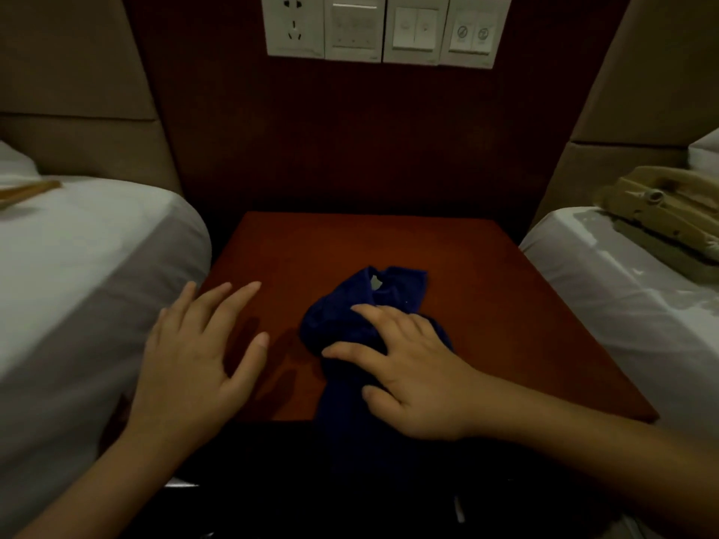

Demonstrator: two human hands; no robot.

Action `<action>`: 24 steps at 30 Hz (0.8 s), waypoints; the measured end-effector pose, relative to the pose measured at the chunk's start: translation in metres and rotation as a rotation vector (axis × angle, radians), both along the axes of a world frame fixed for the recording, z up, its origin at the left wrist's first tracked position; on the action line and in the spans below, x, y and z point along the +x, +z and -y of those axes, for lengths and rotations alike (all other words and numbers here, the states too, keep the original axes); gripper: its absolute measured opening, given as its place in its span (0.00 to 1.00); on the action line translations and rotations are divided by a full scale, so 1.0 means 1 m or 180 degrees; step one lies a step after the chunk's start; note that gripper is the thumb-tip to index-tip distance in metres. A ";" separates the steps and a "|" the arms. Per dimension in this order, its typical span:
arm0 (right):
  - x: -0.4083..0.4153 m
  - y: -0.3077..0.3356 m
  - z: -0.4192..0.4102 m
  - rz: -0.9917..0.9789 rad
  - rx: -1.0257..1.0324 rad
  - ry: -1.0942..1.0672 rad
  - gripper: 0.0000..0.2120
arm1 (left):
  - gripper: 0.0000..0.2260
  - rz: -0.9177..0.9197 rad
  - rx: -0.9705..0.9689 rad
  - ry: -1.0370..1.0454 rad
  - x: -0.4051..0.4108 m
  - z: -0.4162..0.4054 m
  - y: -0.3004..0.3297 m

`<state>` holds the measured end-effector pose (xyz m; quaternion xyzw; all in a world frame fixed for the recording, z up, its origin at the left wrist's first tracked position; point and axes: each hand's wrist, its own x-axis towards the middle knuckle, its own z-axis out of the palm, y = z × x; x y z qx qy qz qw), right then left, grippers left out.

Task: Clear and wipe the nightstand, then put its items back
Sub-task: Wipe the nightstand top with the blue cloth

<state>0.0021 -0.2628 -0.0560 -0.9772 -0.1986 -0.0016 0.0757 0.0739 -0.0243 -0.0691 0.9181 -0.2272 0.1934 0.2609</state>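
The reddish-brown nightstand top [486, 297] lies between two beds, with only a crumpled dark blue cloth [350, 324] on it. The cloth hangs over the front edge. My right hand [412, 367] presses down on the cloth with fingers spread. My left hand [194, 355] hovers flat with straight fingers over the nightstand's front left corner, beside the left bed, and holds nothing.
A beige telephone [661, 219] lies on the white bed [607, 274] at the right. The left white bed [78, 266] carries a thin wooden object [27, 190] near its far edge. Sockets and switch panels [385, 29] sit on the dark wall behind.
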 end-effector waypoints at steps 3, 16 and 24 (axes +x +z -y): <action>0.022 -0.002 -0.013 0.0046 0.0106 0.0051 0.25 | 0.28 0.0007 -0.0009 -0.0002 0.000 0.000 -0.001; 0.128 0.001 0.095 0.0097 -0.0013 -0.1417 0.23 | 0.26 -0.0139 -0.0128 0.0103 0.009 -0.008 -0.002; 0.083 0.001 0.081 0.0020 0.0250 -0.0684 0.23 | 0.28 -0.0150 0.0076 0.0186 0.005 -0.003 0.000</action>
